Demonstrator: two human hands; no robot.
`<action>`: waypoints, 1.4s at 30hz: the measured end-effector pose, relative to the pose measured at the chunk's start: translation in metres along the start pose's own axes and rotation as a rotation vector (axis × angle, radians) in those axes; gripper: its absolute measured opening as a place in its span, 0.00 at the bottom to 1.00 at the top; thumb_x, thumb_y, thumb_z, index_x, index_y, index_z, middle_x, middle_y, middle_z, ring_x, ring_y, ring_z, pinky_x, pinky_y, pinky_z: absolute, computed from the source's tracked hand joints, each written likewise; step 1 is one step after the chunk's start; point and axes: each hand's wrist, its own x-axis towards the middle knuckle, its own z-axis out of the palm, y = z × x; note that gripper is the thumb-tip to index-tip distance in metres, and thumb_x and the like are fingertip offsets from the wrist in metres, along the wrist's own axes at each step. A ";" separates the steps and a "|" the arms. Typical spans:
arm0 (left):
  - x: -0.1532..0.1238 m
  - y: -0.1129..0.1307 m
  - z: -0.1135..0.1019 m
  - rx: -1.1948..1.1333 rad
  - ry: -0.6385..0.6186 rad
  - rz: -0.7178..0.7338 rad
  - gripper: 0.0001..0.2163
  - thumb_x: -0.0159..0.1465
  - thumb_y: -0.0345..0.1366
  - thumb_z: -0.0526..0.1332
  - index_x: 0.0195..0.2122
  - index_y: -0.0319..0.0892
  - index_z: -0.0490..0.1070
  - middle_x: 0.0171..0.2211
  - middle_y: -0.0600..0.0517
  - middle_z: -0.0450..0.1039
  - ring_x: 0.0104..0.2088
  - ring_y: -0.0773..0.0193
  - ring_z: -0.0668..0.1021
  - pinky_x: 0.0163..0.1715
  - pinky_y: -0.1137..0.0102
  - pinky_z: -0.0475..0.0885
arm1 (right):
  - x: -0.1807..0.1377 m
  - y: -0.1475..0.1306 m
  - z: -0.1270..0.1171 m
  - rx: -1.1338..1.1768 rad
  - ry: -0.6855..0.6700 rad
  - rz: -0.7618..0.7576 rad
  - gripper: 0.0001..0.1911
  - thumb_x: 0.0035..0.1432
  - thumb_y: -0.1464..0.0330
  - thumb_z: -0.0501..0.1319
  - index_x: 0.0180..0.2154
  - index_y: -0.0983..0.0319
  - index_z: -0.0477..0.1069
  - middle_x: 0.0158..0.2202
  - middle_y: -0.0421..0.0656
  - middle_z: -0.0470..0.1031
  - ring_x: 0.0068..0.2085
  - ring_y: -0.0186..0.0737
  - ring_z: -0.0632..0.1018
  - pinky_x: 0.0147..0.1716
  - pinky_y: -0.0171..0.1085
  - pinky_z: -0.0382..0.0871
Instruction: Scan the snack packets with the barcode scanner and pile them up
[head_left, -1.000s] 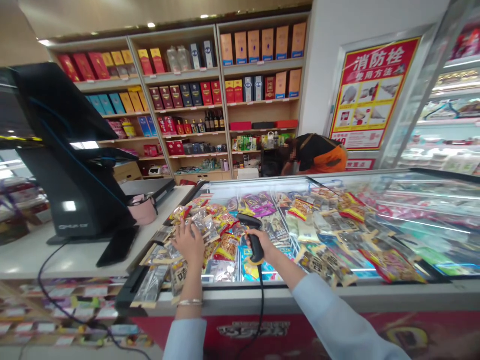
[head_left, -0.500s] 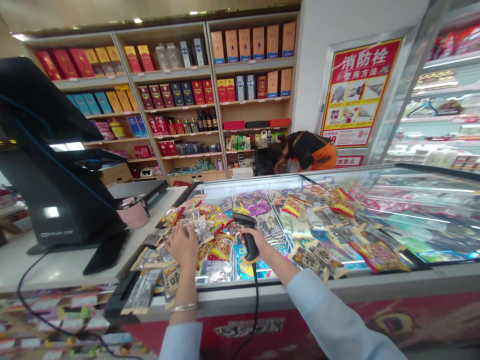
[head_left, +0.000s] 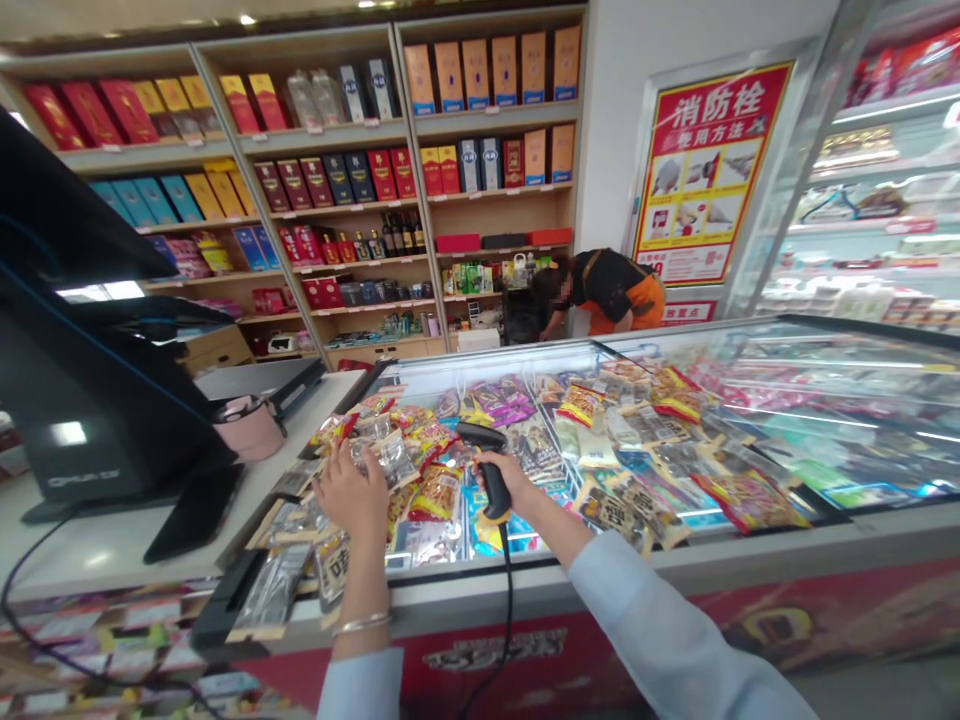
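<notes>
In the head view, your right hand (head_left: 513,482) grips the scanner (head_left: 494,493) by its handle near the frame's centre, while your left hand (head_left: 351,492) spreads its fingers over the snack packets (head_left: 437,492) left of centre; whether it pinches one cannot be told. You'd likely do best separating a single packet and holding it flat before the scanner's nose. Mind the cable (head_left: 508,590) crossing the freezer's front rim (head_left: 442,597) at bottom centre; the glass (head_left: 862,400) at far right offers freer room.

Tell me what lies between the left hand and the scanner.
In the head view, packets, some red and yellow, lie between the left hand and the scanner in the right hand.
</notes>
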 end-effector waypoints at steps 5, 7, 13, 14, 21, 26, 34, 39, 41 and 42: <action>0.000 -0.003 0.001 -0.016 -0.028 0.002 0.24 0.66 0.44 0.46 0.56 0.36 0.66 0.57 0.38 0.67 0.57 0.48 0.67 0.59 0.52 0.55 | -0.003 -0.004 0.002 0.018 0.015 0.030 0.04 0.44 0.70 0.63 0.23 0.65 0.71 0.19 0.40 0.71 0.18 0.30 0.69 0.17 0.30 0.63; 0.002 -0.005 0.000 -0.016 -0.033 -0.002 0.24 0.66 0.44 0.46 0.56 0.35 0.66 0.56 0.37 0.67 0.57 0.48 0.68 0.58 0.53 0.56 | -0.004 -0.008 0.002 0.021 0.021 0.031 0.03 0.44 0.71 0.62 0.22 0.65 0.71 0.19 0.40 0.71 0.18 0.30 0.69 0.17 0.30 0.63; 0.012 0.005 -0.013 -0.011 -0.022 -0.005 0.24 0.66 0.44 0.45 0.56 0.34 0.67 0.54 0.37 0.69 0.54 0.48 0.70 0.55 0.55 0.60 | -0.015 -0.040 -0.004 0.043 0.047 -0.029 0.05 0.45 0.69 0.63 0.23 0.63 0.69 0.18 0.37 0.69 0.17 0.29 0.68 0.16 0.28 0.62; 0.013 0.011 -0.016 -0.017 -0.018 0.004 0.24 0.67 0.44 0.45 0.56 0.35 0.67 0.54 0.38 0.70 0.54 0.49 0.71 0.55 0.55 0.61 | -0.019 -0.050 -0.007 0.051 0.049 -0.046 0.05 0.45 0.69 0.63 0.23 0.63 0.69 0.18 0.37 0.69 0.17 0.29 0.68 0.15 0.28 0.62; -0.007 0.081 -0.018 -0.121 -0.097 0.146 0.23 0.67 0.44 0.44 0.54 0.36 0.68 0.53 0.39 0.70 0.54 0.51 0.70 0.56 0.57 0.62 | -0.072 -0.135 -0.077 0.100 0.079 -0.285 0.07 0.44 0.68 0.66 0.26 0.63 0.69 0.20 0.38 0.71 0.17 0.29 0.68 0.14 0.28 0.63; -0.048 0.143 0.015 -0.260 -0.239 0.247 0.22 0.67 0.45 0.45 0.53 0.38 0.69 0.56 0.41 0.68 0.57 0.52 0.69 0.57 0.57 0.61 | -0.111 -0.175 -0.141 0.094 0.242 -0.407 0.07 0.42 0.69 0.66 0.26 0.63 0.69 0.19 0.38 0.70 0.17 0.29 0.68 0.14 0.28 0.63; -0.102 0.206 0.079 -0.424 -0.484 0.303 0.19 0.67 0.42 0.47 0.55 0.40 0.66 0.58 0.42 0.66 0.59 0.54 0.67 0.58 0.58 0.61 | -0.134 -0.195 -0.207 0.040 0.365 -0.446 0.10 0.40 0.67 0.68 0.24 0.64 0.70 0.19 0.38 0.71 0.17 0.29 0.67 0.13 0.28 0.61; -0.118 0.238 0.107 -0.353 -0.610 0.318 0.23 0.66 0.40 0.50 0.59 0.35 0.58 0.57 0.37 0.66 0.59 0.53 0.67 0.57 0.60 0.61 | -0.126 -0.189 -0.229 0.027 0.397 -0.405 0.10 0.39 0.67 0.69 0.26 0.64 0.71 0.19 0.39 0.71 0.16 0.30 0.68 0.12 0.29 0.61; -0.125 0.248 0.117 -0.313 -0.675 0.327 0.24 0.65 0.39 0.51 0.61 0.34 0.56 0.58 0.36 0.65 0.59 0.53 0.66 0.56 0.61 0.62 | -0.123 -0.186 -0.235 0.031 0.389 -0.382 0.10 0.40 0.67 0.68 0.26 0.64 0.71 0.18 0.39 0.71 0.16 0.30 0.68 0.12 0.29 0.60; -0.129 0.250 0.122 -0.294 -0.700 0.331 0.25 0.65 0.39 0.52 0.61 0.34 0.55 0.58 0.36 0.64 0.59 0.52 0.66 0.56 0.62 0.62 | -0.121 -0.184 -0.238 0.034 0.382 -0.367 0.10 0.40 0.67 0.68 0.26 0.64 0.71 0.18 0.39 0.71 0.16 0.30 0.68 0.11 0.29 0.60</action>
